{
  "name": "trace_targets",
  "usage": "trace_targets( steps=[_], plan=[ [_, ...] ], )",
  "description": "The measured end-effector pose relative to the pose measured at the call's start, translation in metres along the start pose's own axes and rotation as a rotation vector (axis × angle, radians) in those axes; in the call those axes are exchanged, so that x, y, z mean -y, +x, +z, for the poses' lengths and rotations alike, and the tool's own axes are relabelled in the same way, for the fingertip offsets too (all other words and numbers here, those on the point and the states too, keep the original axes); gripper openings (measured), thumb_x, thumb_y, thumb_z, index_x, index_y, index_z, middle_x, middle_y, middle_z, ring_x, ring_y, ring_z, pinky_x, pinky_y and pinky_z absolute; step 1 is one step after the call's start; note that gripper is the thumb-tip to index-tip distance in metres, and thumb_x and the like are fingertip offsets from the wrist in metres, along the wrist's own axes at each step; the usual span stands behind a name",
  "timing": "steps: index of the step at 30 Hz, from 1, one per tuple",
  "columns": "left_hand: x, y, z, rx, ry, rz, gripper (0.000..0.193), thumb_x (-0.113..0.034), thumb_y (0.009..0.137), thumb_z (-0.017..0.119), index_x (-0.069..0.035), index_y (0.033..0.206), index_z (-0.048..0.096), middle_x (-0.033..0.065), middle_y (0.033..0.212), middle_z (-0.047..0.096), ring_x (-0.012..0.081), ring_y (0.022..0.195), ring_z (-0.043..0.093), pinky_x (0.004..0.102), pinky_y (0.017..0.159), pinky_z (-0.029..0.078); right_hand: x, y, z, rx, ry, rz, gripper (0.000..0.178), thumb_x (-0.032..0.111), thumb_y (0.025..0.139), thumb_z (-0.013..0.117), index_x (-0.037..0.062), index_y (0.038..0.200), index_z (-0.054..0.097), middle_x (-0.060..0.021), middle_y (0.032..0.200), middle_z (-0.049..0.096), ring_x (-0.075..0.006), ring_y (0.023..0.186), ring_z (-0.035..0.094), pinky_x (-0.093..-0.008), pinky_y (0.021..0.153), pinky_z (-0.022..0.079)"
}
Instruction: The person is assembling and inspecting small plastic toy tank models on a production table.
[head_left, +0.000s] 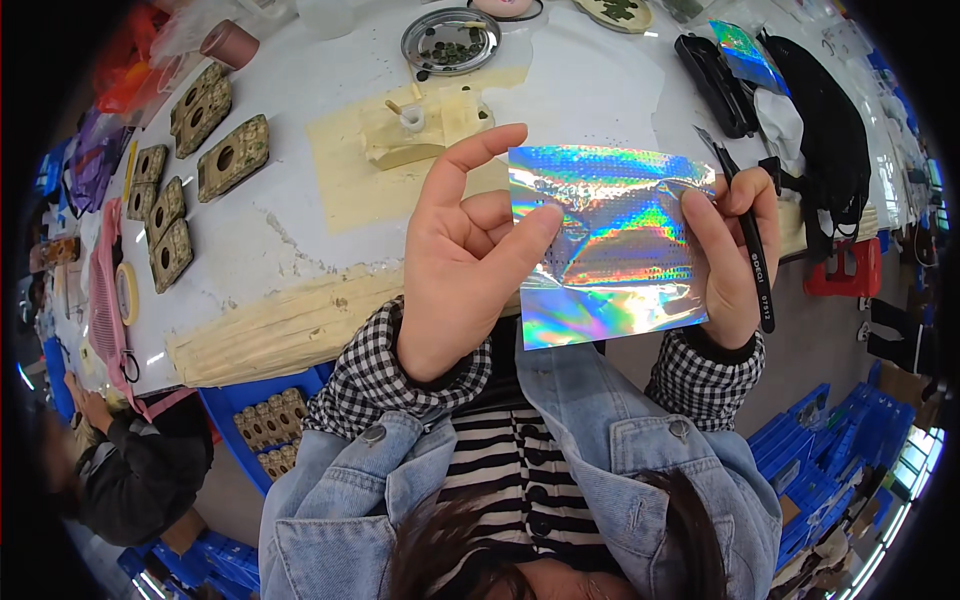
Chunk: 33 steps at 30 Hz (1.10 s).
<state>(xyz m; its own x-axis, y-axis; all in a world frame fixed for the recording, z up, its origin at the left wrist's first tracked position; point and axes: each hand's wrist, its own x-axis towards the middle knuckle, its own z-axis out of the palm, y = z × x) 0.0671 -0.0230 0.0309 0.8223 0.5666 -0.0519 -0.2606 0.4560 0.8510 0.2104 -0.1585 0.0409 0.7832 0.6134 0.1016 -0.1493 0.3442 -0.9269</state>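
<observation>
Both hands hold up a shiny holographic sheet, which has rows of small dots or dents over most of it and a plain strip at the bottom. My left hand pinches its left edge, thumb on the front, index finger raised. At the right edge, my right hand grips the sheet with its thumb in front. A pair of black tweezers is also tucked in the right hand, tips pointing up and away. Whatever lies behind the sheet is hidden.
Beyond my hands stand a tape-covered block with a small white cup and a round metal tray of dark green bits. Several camouflage-patterned pieces lie at left. A black case is at far right. Another person sits at lower left.
</observation>
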Motion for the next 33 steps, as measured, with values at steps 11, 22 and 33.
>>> trace_targets(
  steps=[11, 22, 33],
  plan=[
    [0.0028, -0.0017, -0.0031, -0.005, 0.021, 0.044, 0.053, 0.003, 0.087, 0.053, 0.000, 0.133, 0.027, 0.0056, 0.081, 0.066, 0.0002, 0.063, 0.052, 0.0139, 0.052, 0.036, -0.0024, -0.0010, -0.0011, -0.017, -0.036, 0.009, 0.030, -0.010, 0.080, 0.060, 0.0080, 0.087, 0.037, -0.0065, 0.086, 0.058, -0.0053, 0.072, 0.055, -0.0184, 0.065, 0.045],
    [0.0059, -0.0031, -0.0074, 0.024, 0.024, 0.098, 0.052, 0.002, 0.088, 0.052, -0.001, 0.134, 0.027, -0.0038, 0.062, 0.054, -0.0023, 0.051, 0.039, 0.0146, 0.046, 0.026, -0.0022, -0.0019, -0.0003, 0.011, -0.004, 0.002, 0.030, -0.010, 0.081, 0.059, 0.0082, 0.088, 0.036, -0.0079, 0.088, 0.058, -0.0073, 0.074, 0.056, -0.0196, 0.067, 0.045],
    [0.0056, -0.0025, -0.0054, -0.002, -0.039, 0.104, 0.057, 0.005, 0.086, 0.054, 0.000, 0.134, 0.025, 0.0111, 0.089, 0.065, 0.0113, 0.082, 0.063, 0.0185, 0.067, 0.049, -0.0004, -0.0019, 0.0001, -0.002, 0.000, -0.009, 0.029, -0.009, 0.081, 0.059, 0.0082, 0.088, 0.036, -0.0084, 0.087, 0.059, -0.0081, 0.075, 0.057, -0.0195, 0.068, 0.045]
  ],
)
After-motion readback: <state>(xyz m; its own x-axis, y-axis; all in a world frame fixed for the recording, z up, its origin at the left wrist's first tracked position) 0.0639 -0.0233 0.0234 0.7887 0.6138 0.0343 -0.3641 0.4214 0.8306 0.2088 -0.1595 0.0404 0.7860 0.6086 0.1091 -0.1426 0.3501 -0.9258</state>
